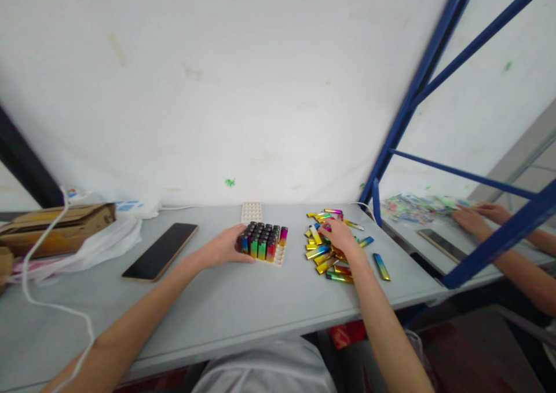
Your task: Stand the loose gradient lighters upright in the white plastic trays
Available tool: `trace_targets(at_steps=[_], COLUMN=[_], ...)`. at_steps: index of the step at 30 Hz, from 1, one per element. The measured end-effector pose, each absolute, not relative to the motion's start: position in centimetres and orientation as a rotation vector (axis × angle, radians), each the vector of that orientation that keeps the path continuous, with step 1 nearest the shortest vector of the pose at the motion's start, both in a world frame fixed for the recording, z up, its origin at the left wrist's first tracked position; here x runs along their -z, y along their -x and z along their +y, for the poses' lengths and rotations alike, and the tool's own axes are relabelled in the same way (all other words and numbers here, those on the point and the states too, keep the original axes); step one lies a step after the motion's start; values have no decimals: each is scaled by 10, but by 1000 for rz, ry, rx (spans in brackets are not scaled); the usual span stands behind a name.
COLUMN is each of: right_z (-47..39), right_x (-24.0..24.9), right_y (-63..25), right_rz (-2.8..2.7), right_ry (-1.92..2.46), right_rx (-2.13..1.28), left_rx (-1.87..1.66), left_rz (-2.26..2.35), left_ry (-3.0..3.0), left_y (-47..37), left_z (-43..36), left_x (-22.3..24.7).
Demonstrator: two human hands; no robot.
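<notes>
Shiny rainbow-coloured lighters with black tops stand upright in rows in a white tray with holes. My left hand is closed around the left side of this block, thumb in front and fingers behind, partly hidden. On the right, loose lighters in gold, green, blue and magenta lie in a heap. My right hand reaches into the heap with its fingers curled on a lighter, which they mostly cover. A single lighter lies apart, right of the heap.
A second white tray lies behind the block near the wall. To the left are a phone, a cardboard box, plastic bags and a white cable. A blue metal frame rises at right; beyond it another person's hands handle small packets.
</notes>
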State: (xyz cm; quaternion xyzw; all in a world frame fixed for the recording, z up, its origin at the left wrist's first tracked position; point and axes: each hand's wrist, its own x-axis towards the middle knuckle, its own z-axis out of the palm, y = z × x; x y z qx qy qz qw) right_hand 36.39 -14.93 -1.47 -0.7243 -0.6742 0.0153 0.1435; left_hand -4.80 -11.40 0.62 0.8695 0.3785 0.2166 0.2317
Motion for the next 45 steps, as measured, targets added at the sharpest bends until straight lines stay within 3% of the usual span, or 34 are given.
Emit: trace_targets(at_steps=[7, 15, 24, 36, 41, 45], right_z=[-154, -146, -149, -176, -179, -173], right_x=[16, 14, 8, -41, -44, -28], right_y=[-365, -389, -393, -307, -272, -251], right_rz=[-1876, -2152, -1839, -1094, -1146, -1180], right_ry=[2179, 1834, 1580, 938, 926, 1104], right_rx=[-35, -158, -242, -942, -1097, -1005], left_rx=[-594, -598, -599, -591, -613, -604], left_rz=[1034, 1042, 1040, 1054, 1022, 1003], left_ry=[-2360, -2357, -2363, -2359, -2356, -2338], left_y=[48, 48, 46, 48, 48, 47], left_z=[-114, -116, -116, -116, -118, -120], left_x=[-7, -7, -8, -5, -7, -10])
